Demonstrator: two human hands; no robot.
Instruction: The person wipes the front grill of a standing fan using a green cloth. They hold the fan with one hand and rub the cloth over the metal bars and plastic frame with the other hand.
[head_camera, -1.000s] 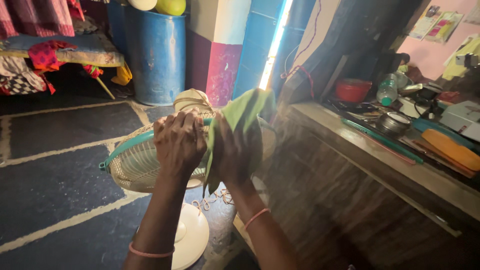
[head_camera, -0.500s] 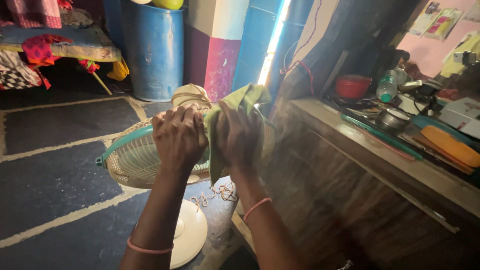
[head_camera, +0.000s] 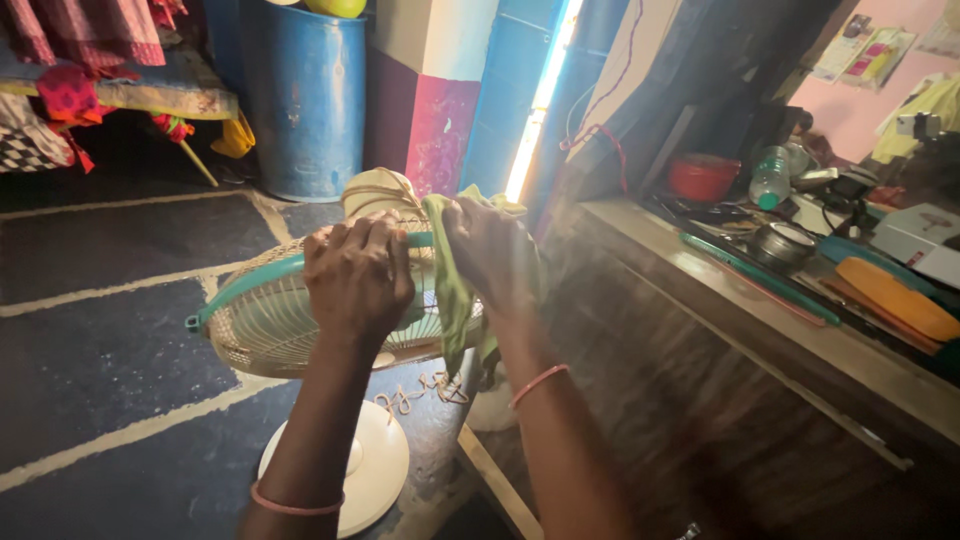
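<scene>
A cream table fan with a teal rim stands tilted on its round white base on the floor. My left hand grips the top of the fan's grille rim. My right hand presses a green cloth against the rim on the fan's right side, and the cloth hangs down below the hand. The fan's motor housing shows just behind my hands. A twisted cord lies by the base.
A dark wooden counter runs along the right, crowded with a red bowl, a plastic bottle, a steel tin and combs. A blue drum stands at the back. A cot with clothes is at far left.
My right hand has slid the green cloth to the right along the fan's rim, and the cloth now hangs lower. The left hand keeps its grip on the rim.
</scene>
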